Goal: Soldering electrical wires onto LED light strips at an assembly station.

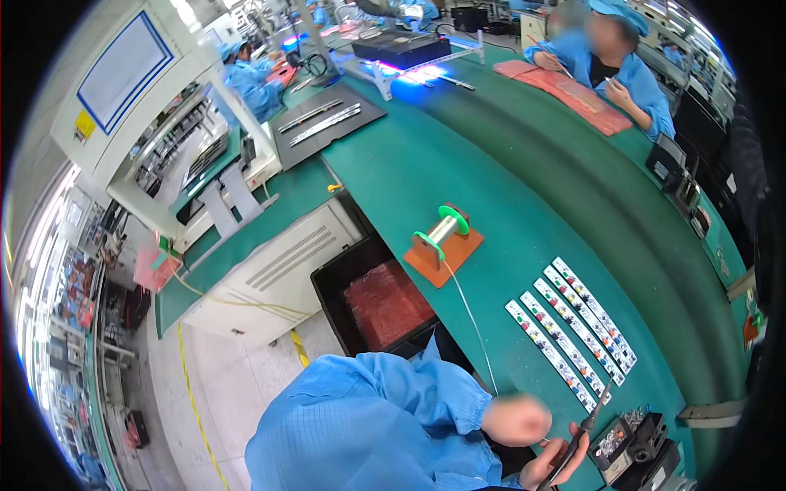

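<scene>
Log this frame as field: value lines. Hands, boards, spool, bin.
Boards: four narrow white circuit strips with coloured components, side by side
Left hand: blue-sleeved, blurred; grip unclear
Right hand: grips slim dark soldering iron, tip near boards
Spool: green-flanged, silvery wire, on brown flat base; wire trails toward left hand
Bin: black, rectangular; reddish plastic film inside

Left hand [517,420] blurred, its hold unclear; components [611,337] on board strips [550,356] too small to tell.

The left arm [454,397], in a loose blue fabric sleeve [360,417], reaches rightward across the bottom centre. The bare left hand [516,420] is blurred; the bare right hand [550,460], at the bottom right, curls its fingers.
</scene>
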Tool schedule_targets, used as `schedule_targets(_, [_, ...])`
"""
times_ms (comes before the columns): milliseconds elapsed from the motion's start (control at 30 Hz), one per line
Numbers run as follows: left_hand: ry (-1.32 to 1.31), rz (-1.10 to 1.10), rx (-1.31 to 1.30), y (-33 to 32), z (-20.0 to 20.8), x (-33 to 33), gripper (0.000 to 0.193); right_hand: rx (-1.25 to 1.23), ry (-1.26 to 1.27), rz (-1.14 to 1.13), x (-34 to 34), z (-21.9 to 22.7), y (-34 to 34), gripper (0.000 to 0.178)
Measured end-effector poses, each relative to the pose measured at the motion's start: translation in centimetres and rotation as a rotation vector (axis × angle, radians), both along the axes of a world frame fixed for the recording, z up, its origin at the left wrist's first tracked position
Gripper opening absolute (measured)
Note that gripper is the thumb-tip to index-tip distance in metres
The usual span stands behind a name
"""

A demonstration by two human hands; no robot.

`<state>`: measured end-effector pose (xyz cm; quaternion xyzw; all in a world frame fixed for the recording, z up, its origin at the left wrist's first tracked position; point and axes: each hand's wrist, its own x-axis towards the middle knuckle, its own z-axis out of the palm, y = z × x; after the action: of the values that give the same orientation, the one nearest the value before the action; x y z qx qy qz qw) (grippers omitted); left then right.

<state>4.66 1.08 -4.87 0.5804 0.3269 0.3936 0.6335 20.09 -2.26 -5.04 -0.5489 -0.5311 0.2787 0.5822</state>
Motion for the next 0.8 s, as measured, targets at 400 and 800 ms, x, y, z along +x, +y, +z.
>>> schedule_targets(400, [0.053, 0.211, 0.187, -2.2, 0.0, -0.5, 0.003, 0.11, 0.005, 0.08, -1.2, -1.6, -0.5, 0.037])
schedule_targets(800, [0.121, 0.292, 0.275, -0.9, -1.8, 1.3, 0.006, 0.109, 0.022, -0.028, -0.2, -4.0, -1.5, 0.041])
